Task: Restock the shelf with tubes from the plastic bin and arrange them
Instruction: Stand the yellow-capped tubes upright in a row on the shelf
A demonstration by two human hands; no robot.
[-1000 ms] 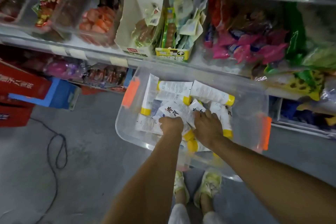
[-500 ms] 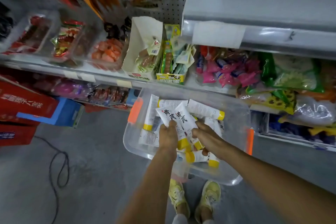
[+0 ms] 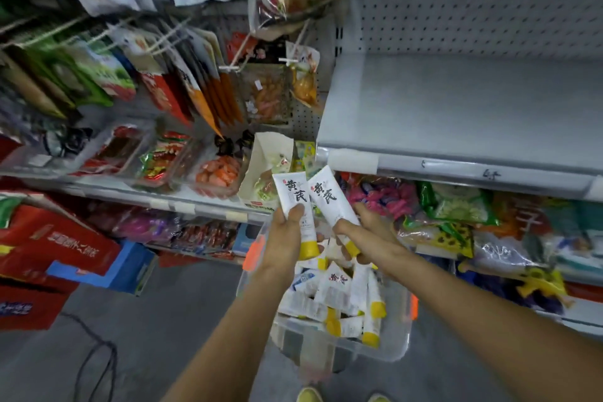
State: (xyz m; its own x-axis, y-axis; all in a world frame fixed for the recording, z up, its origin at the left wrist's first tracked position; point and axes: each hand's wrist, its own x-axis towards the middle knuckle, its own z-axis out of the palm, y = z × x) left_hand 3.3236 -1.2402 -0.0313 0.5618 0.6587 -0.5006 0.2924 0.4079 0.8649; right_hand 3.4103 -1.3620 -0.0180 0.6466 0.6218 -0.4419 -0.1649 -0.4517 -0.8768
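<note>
Shop aisle: grey floor (image 3: 169, 330), metal racking along the far side.

1. Left hand (image 3: 284, 238). Fingers (image 3: 297, 211) wrapped round the lower half of the left tube (image 3: 293, 196), thumb on its printed face. White body; yellow cap down by the palm, crimped end up. Long axis near upright.

2. Right hand (image 3: 368, 232). Fingers (image 3: 363, 210) pinching the right tube (image 3: 328, 197) low on the body, just above its yellow cap. Long axis tilted: crimped end up and left, cap down and right. The two crimped ends sit just beside each other; contact cannot be told.

3. Plastic bin (image 3: 401, 346). Clear, directly below both hands. Holds loose tubes (image 3: 339, 297) heaped at mixed angles.

4. Shelf (image 3: 456, 108). Grey board, above and right of both hands; its front lip (image 3: 456, 166) is higher than either crimped end. Right hand the nearer. Judged: both tubes must rise and travel right to clear the lip, crimped ends leading; the right tube probably needs its axis squared to the left one before setting down.

5. Surroundings. Snack packets (image 3: 385, 199) on the tier under the lip, close behind the right tube and likely to be brushed on a low path. Hanging packets (image 3: 195, 85) upper left. Red cartons (image 3: 49, 254) on the floor at left.
</note>
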